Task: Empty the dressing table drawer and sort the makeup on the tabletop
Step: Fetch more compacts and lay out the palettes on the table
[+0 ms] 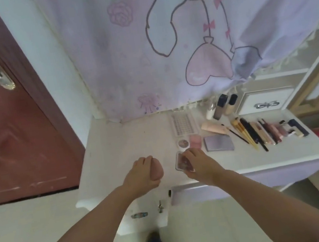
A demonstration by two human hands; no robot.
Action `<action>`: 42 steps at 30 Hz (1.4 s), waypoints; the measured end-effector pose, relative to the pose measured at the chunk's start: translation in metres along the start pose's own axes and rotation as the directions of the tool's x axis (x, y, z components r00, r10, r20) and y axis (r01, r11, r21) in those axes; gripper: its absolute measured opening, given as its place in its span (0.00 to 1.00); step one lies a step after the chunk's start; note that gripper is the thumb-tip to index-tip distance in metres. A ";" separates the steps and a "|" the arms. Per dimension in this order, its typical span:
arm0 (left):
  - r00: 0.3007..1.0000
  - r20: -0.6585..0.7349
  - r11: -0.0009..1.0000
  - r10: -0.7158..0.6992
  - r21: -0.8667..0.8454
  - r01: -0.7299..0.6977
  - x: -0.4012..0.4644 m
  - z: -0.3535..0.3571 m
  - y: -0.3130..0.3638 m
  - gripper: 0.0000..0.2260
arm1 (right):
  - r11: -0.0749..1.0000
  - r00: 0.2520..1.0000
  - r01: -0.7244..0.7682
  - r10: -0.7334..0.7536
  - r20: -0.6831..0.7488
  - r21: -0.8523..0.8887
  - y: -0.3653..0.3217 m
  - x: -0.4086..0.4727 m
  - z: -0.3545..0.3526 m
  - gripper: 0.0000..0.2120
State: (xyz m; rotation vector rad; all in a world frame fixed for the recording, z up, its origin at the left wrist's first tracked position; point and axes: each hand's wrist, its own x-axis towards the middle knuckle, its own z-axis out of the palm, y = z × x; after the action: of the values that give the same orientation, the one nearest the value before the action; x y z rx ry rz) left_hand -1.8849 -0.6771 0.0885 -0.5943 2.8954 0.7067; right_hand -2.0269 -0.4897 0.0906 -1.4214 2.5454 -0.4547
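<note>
Makeup lies sorted on the white dressing table (117,148), seen from the head camera. Taking the grey compact (218,142) as landmark: the right hand (197,162) pinches a small clear case with a brown pan (183,162) just to its lower left, flat on the tabletop. Farther left, the left hand (142,173) curls around a pink sponge (158,170). A pink puff case (195,142) and a round pot (183,144) sit just left of the compact, a clear lash tray (183,124) above them. Right of the compact lies a row of brushes and pencils (260,132); foundation bottles (225,105) stand behind it. The open drawer (148,214) lies below, holding a hair clip (139,215).
</note>
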 end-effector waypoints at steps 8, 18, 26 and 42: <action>0.994 0.100 0.995 0.048 0.086 -0.057 0.162 -0.041 -0.051 0.36 | 0.995 0.993 -0.095 0.094 0.071 0.007 0.023 0.169 0.002 0.22; 0.981 0.093 0.950 0.168 0.252 -0.187 0.261 -0.037 -0.081 0.32 | 0.964 0.977 -0.015 0.071 0.202 -0.264 0.049 0.268 0.018 0.26; 0.969 0.163 0.939 0.188 0.259 -0.226 0.266 -0.033 -0.084 0.37 | 0.965 0.942 -0.142 0.201 0.270 -0.221 0.050 0.261 0.027 0.28; 0.816 -0.066 0.796 0.574 0.279 -0.537 0.225 -0.048 0.074 0.27 | 0.638 0.676 -0.736 0.671 -0.304 -0.228 0.040 0.084 -0.045 0.29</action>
State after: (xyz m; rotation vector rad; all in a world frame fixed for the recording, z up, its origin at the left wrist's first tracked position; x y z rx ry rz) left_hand -2.1214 -0.7179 0.1200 0.2766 3.2442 0.3325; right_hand -2.1166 -0.5337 0.1173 -0.3083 3.1610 -0.0068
